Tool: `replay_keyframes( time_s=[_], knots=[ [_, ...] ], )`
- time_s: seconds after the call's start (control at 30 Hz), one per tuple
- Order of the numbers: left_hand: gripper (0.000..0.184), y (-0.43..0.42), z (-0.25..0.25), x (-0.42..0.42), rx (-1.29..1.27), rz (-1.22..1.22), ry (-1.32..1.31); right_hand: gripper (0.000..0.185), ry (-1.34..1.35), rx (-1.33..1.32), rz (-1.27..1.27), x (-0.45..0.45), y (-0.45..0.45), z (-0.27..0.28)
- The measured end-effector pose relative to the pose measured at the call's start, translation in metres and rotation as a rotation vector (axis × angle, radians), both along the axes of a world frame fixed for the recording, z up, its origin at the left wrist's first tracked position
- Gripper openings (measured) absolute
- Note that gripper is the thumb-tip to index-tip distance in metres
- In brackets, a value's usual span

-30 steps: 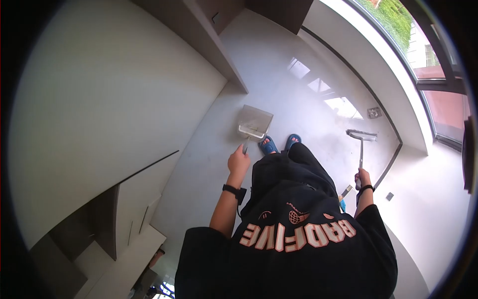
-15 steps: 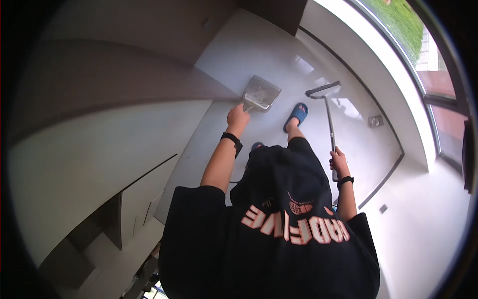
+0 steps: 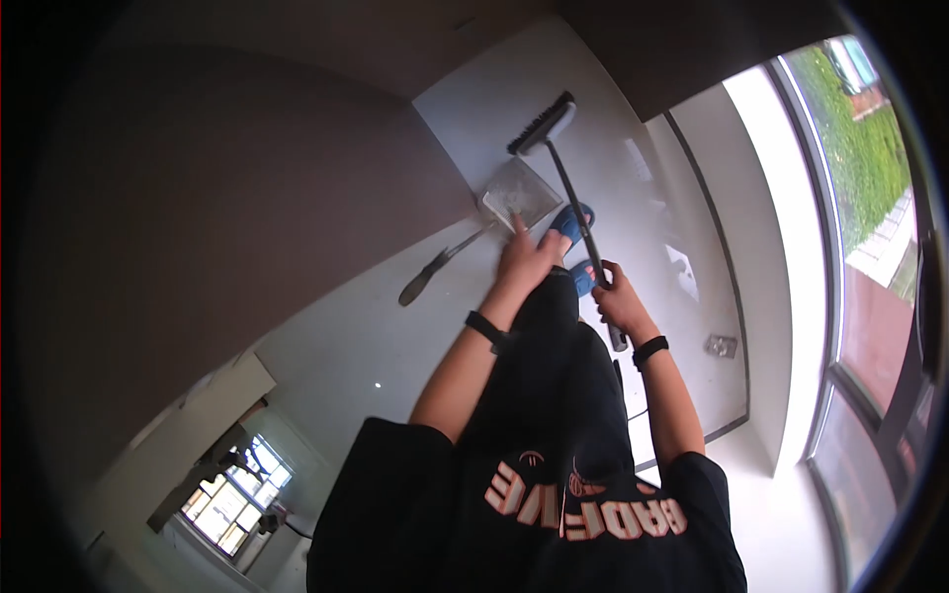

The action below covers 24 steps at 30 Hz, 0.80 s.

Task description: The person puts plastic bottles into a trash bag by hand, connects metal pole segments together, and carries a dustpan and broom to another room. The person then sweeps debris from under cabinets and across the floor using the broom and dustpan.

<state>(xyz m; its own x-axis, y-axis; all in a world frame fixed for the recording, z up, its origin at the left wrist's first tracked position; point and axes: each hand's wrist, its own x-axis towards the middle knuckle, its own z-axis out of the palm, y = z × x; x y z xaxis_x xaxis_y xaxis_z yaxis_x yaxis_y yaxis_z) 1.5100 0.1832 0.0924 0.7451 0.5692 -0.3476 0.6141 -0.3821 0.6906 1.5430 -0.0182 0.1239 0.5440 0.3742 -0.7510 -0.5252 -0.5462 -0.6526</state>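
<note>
My right hand [image 3: 623, 299] is wrapped round the grey handle of a broom [image 3: 565, 178]. The broom's head, with dark bristles, is raised toward the upper middle beyond the dustpan. A translucent grey dustpan [image 3: 524, 191] is in front of my feet, its long dark-ended handle [image 3: 427, 281] pointing to the lower left. Over the dustpan's near edge, my left hand [image 3: 524, 259] has a finger stretched out and is off the handle. Whether that fingertip touches the pan I cannot tell.
Blue slippers [image 3: 573, 225] are on my feet, close beside the dustpan. A brown panel [image 3: 297, 178] stands at the left, and a dark cabinet [image 3: 712, 44] at the top. On the pale floor [image 3: 386, 336] at right sits a square drain [image 3: 722, 346], near a large window [image 3: 855, 188].
My left hand has let go of the dustpan's handle and is over its near edge. The broom has swung left, its head now beyond the pan. The view has turned.
</note>
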Motion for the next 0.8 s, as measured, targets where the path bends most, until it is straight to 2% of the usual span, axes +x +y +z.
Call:
replay_keyframes(
  time_s=[0.03, 0.1, 0.17, 0.2, 0.23, 0.3, 0.33, 0.4, 0.43, 0.47, 0.53, 0.57, 0.6, 0.67, 0.7, 0.77, 0.8],
  knots=[
    [0.057, 0.008, -0.001, 0.017, -0.491, 0.119, 0.133, 0.058, -0.031, 0.029, 0.026, 0.007, 0.030, -0.006],
    [0.050, 0.051, -0.024, 0.070, -0.782, 0.172, 0.115, 0.055, -0.017, 0.162, 0.071, 0.040, 0.117, 0.016],
    [0.051, 0.145, -0.032, 0.132, -0.363, 0.207, 0.159, 0.054, 0.128, 0.321, -0.145, 0.088, 0.222, 0.046],
    [0.038, 0.187, 0.011, 0.158, -0.498, 0.439, -0.046, 0.054, 0.203, 0.398, -0.254, 0.113, 0.274, 0.068],
    [0.037, 0.231, 0.042, 0.186, -0.443, 0.447, -0.132, 0.054, 0.301, 0.380, -0.256, 0.137, 0.310, 0.094],
    [0.045, 0.280, 0.024, 0.215, -0.037, 0.278, -0.137, 0.050, 0.438, 0.432, -0.252, 0.161, 0.352, 0.103],
    [0.050, 0.304, 0.005, 0.229, 0.182, 0.222, -0.127, 0.049, 0.489, 0.490, -0.279, 0.178, 0.364, 0.086],
    [0.060, 0.337, -0.047, 0.300, 0.084, 0.226, -0.001, 0.046, 0.606, 0.599, -0.439, 0.240, 0.392, 0.015],
    [0.063, 0.353, -0.097, 0.337, -0.012, 0.245, 0.070, 0.048, 0.734, 0.653, -0.516, 0.274, 0.400, -0.039],
    [0.067, 0.363, -0.134, 0.371, -0.106, 0.262, 0.132, 0.048, 0.682, 0.570, -0.474, 0.302, 0.403, -0.076],
    [0.069, 0.348, -0.190, 0.411, -0.149, 0.279, 0.214, 0.049, 0.580, 0.408, -0.386, 0.334, 0.401, -0.130],
    [0.070, 0.322, -0.179, 0.423, -0.161, 0.289, 0.221, 0.050, 0.672, 0.395, -0.531, 0.340, 0.381, -0.141],
    [0.071, 0.295, -0.173, 0.428, -0.172, 0.300, 0.229, 0.051, 0.657, 0.383, -0.572, 0.343, 0.359, -0.147],
    [0.075, 0.249, -0.174, 0.425, -0.290, 0.200, 0.328, 0.052, 0.619, 0.313, -0.623, 0.334, 0.316, -0.139],
    [0.076, 0.211, -0.185, 0.410, -0.266, 0.128, 0.363, 0.052, 0.646, 0.258, -0.738, 0.330, 0.301, -0.113],
    [0.078, 0.131, -0.189, 0.380, -0.300, 0.009, 0.427, 0.052, 0.629, 0.328, -0.897, 0.298, 0.242, -0.083],
    [0.079, 0.098, -0.177, 0.371, -0.358, -0.038, 0.457, 0.053, 0.619, 0.178, -0.969, 0.299, 0.231, -0.053]
  ],
)
